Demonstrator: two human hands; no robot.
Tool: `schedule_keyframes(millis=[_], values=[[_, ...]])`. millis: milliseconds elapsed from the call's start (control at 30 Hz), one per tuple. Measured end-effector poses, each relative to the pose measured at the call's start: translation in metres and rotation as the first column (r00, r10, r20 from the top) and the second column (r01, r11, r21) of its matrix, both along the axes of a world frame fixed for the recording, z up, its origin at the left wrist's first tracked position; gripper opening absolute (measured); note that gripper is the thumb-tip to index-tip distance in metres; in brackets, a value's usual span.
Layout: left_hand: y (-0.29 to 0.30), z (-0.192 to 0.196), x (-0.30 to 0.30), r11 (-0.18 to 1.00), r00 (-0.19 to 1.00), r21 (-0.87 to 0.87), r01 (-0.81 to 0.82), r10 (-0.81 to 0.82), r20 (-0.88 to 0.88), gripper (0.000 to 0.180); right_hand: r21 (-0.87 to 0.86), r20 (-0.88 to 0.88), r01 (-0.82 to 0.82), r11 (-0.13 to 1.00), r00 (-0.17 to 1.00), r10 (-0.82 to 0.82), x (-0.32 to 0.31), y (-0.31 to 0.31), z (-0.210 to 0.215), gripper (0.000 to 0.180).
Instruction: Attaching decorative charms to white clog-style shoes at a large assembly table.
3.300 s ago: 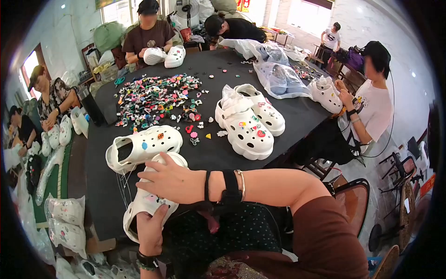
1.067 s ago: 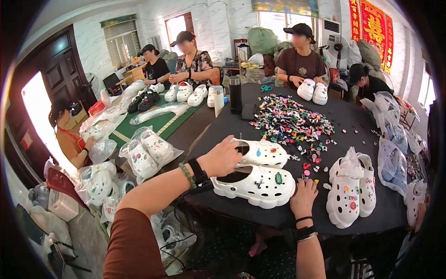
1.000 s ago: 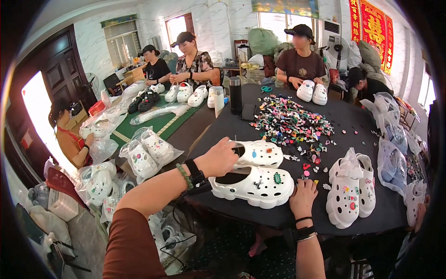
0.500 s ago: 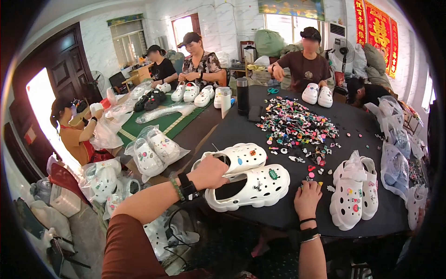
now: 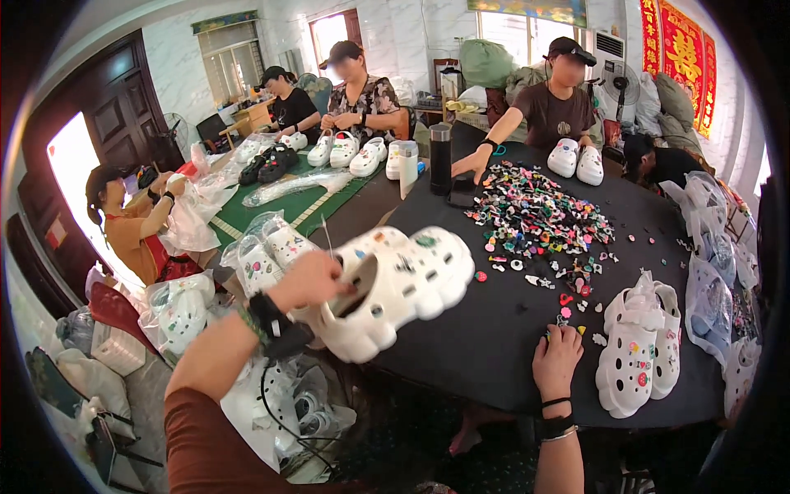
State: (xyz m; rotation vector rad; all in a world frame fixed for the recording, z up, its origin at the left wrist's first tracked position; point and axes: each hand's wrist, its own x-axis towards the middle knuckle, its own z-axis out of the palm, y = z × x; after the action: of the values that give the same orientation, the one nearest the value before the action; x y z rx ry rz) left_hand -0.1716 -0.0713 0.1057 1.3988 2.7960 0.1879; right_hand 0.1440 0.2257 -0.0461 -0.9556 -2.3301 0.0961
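My left hand point(image 5: 306, 281) grips a pair of white clogs point(image 5: 405, 281) by the heel end and holds them in the air over the left edge of the black table point(image 5: 494, 346). The clogs carry small coloured charms on their tops. My right hand point(image 5: 558, 359) rests on the table near its front edge, fingers apart, holding nothing, with a few loose charms point(image 5: 568, 314) just beyond the fingertips. A big heap of coloured charms point(image 5: 539, 216) lies further back on the table.
Another pair of white clogs point(image 5: 638, 350) lies at the right. Bagged clogs point(image 5: 265, 251) are stacked to my left and on the floor. A dark bottle point(image 5: 440, 158) stands at the table's far edge. Several people sit around this table and a green one point(image 5: 288, 202).
The pair of white clogs lay on the table under my left hand; now my left hand has lifted it and carried it left, past the table's edge. My right hand stayed on the table.
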Motion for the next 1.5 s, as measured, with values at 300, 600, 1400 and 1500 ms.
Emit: schedule_keyframes(millis=[300, 600, 1400, 1500], values=[[0.053, 0.04, -0.181, 0.803, 0.757, 0.429, -0.414, 0.566, -0.327, 0.047, 0.004, 0.042, 0.012, 1.0, 0.999, -0.012, -0.003, -0.001, 0.001, 0.029], [0.08, -0.111, -0.054, 0.881, 0.948, 0.463, -0.095, 0.223, -0.229, 0.062, 0.024, 0.04, 0.013, 1.0, 0.999, -0.014, -0.002, 0.003, -0.001, 0.029], [0.064, -0.167, 0.032, 0.887, 0.976, 0.454, -0.083, 0.164, -0.141, 0.048, 0.136, -0.017, 0.047, 0.99, 0.999, -0.045, -0.003, 0.009, -0.015, 0.019], [0.066, -0.167, 0.032, 0.885, 0.978, 0.457, -0.093, 0.167, -0.124, 0.048, 0.12, 0.0, 0.057, 0.991, 0.998, -0.057, -0.005, 0.009, -0.014, 0.019]])
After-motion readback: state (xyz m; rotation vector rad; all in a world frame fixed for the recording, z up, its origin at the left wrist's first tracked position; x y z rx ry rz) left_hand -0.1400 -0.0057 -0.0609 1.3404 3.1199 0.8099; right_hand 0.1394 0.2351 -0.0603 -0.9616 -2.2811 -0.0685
